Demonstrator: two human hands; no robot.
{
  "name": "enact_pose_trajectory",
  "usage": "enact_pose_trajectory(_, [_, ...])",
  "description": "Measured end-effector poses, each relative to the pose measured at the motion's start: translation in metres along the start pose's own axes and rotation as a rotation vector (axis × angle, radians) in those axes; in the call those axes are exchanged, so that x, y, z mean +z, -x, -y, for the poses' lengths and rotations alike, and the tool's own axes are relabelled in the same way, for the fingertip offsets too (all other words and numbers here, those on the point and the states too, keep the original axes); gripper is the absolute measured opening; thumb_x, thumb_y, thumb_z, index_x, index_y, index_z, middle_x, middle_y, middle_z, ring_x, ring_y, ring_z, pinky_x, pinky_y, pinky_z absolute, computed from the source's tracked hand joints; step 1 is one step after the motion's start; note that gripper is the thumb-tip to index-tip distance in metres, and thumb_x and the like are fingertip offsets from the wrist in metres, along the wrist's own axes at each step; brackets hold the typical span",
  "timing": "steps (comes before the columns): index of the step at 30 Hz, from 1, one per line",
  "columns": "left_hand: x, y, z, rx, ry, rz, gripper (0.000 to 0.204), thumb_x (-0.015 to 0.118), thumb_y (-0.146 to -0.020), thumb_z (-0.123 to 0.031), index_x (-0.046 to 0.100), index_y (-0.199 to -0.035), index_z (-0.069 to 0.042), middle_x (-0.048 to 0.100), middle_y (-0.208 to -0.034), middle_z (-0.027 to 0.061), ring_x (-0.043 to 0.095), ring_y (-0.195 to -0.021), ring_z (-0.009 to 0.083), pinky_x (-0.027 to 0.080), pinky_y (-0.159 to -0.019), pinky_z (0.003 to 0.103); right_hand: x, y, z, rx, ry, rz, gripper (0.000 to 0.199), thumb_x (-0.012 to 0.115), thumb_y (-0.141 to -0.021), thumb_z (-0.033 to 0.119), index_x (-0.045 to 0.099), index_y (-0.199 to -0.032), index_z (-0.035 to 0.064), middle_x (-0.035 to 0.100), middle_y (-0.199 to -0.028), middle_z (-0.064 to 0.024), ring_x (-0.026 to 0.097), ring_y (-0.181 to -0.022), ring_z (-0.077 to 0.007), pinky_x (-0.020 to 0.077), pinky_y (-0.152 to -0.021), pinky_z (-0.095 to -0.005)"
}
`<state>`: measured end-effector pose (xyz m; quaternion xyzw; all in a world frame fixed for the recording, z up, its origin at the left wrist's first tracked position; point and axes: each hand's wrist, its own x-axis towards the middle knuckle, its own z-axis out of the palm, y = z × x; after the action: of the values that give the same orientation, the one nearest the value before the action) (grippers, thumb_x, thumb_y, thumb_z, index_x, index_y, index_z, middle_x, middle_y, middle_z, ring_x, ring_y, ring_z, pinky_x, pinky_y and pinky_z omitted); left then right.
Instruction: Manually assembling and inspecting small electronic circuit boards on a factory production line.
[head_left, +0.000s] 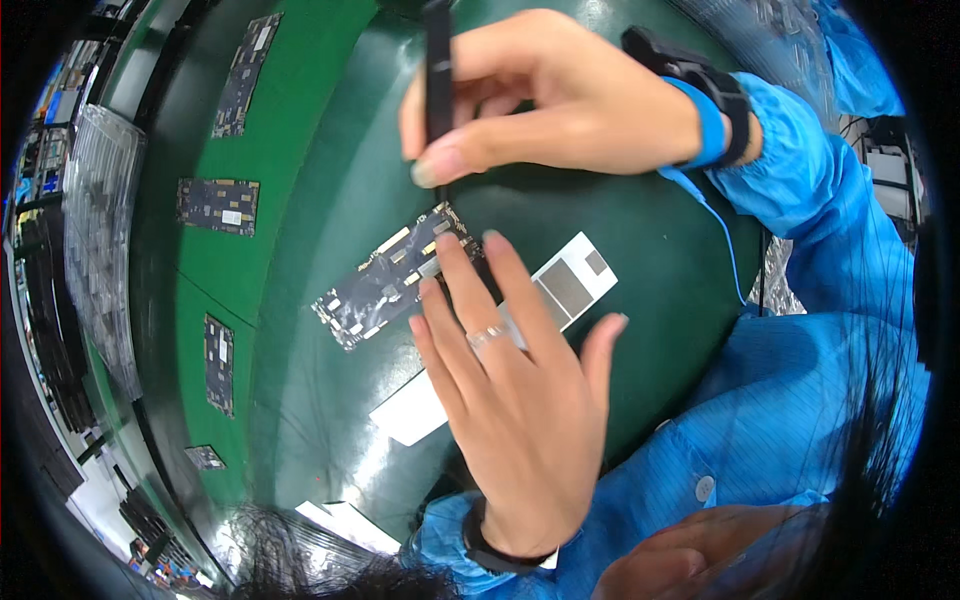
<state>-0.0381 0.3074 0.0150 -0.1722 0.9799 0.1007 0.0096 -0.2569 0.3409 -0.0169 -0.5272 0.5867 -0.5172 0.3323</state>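
Note:
A dark circuit board (375, 285) lies slanted on the green work surface, with gold and white parts along its edges. My left hand (515, 400), wearing a ring, rests with fingers spread and fingertips on the board's right part. Above it, my right hand (560, 105) pinches a slim black stick-shaped tool (438, 85) between thumb and fingers. The tool points down at the board's upper corner; whether it touches cannot be made out. Beneath my left hand runs a white strip (598, 288) bearing grey rectangles, partly covered by the fingers.
Several more circuit boards (217, 207) lie along the bright green strip at left, including a small piece (204, 457). Clear plastic trays (100, 230) stand beyond them. White sheets (355, 528) lie near the lower edge. A blue cord (728, 240) hangs from my right wristband.

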Motion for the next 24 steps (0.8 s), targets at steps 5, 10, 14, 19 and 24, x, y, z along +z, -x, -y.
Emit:
enact_pose_trajectory(5, [-0.009, 0.040, -0.029, 0.141, 0.170, 0.253, 0.091, 0.075, -0.086, -0.053, 0.046, -0.151, 0.005, 0.043, -0.151, 0.0327, 0.049, -0.136, 0.0488, 0.045, -0.113, 0.058, 0.021, 0.041, 0.018, 0.137, -0.102, 0.161, 0.019, 0.080, -0.093, 0.010, 0.073, -0.107, -0.0019, 0.076, -0.093, -0.0098, 0.075, -0.079, -0.0178, 0.0598, -0.070, -0.0291])
enact_pose_trajectory(10, [0.003, 0.047, -0.039, 0.149, 0.016, 0.311, 0.091, 0.076, -0.086, -0.052, 0.047, -0.150, 0.005, 0.041, -0.155, 0.0336, 0.049, -0.139, 0.0471, 0.045, -0.115, 0.051, 0.032, 0.049, 0.002, 0.028, 0.019, 0.234, 0.018, 0.082, -0.089, 0.011, 0.074, -0.100, -0.0011, 0.073, -0.086, -0.0099, 0.071, -0.068, -0.0206, 0.0561, -0.060, -0.0307])
enact_pose_trajectory(14, [0.006, 0.049, -0.039, 0.152, -0.007, 0.284, 0.087, 0.075, -0.088, -0.051, 0.048, -0.150, 0.003, 0.040, -0.155, 0.0338, 0.050, -0.139, 0.0463, 0.045, -0.116, 0.050, 0.027, 0.049, 0.004, 0.019, 0.060, 0.233, 0.017, 0.081, -0.090, 0.013, 0.074, -0.098, -0.0006, 0.070, -0.077, -0.0083, 0.067, -0.060, -0.0183, 0.0503, -0.053, -0.0301])
enact_pose_trajectory(19, [0.004, 0.045, -0.036, 0.142, 0.014, 0.275, 0.086, 0.075, -0.088, -0.051, 0.048, -0.150, 0.002, 0.041, -0.154, 0.0335, 0.050, -0.138, 0.0456, 0.045, -0.116, 0.050, 0.030, 0.046, 0.002, -0.003, 0.051, 0.242, 0.016, 0.080, -0.091, 0.014, 0.074, -0.098, 0.0001, 0.069, -0.074, -0.0078, 0.064, -0.057, -0.0183, 0.0478, -0.051, -0.0305])
enact_pose_trajectory(24, [-0.002, 0.042, -0.036, 0.156, -0.001, 0.266, 0.085, 0.076, -0.086, -0.050, 0.050, -0.148, 0.003, 0.042, -0.153, 0.0326, 0.052, -0.136, 0.0450, 0.045, -0.116, 0.050, 0.028, 0.040, 0.013, 0.194, -0.163, 0.186, 0.025, 0.077, -0.097, 0.022, 0.072, -0.099, -0.0025, 0.072, -0.077, -0.0064, 0.067, -0.069, -0.0120, 0.0513, -0.062, -0.0273])
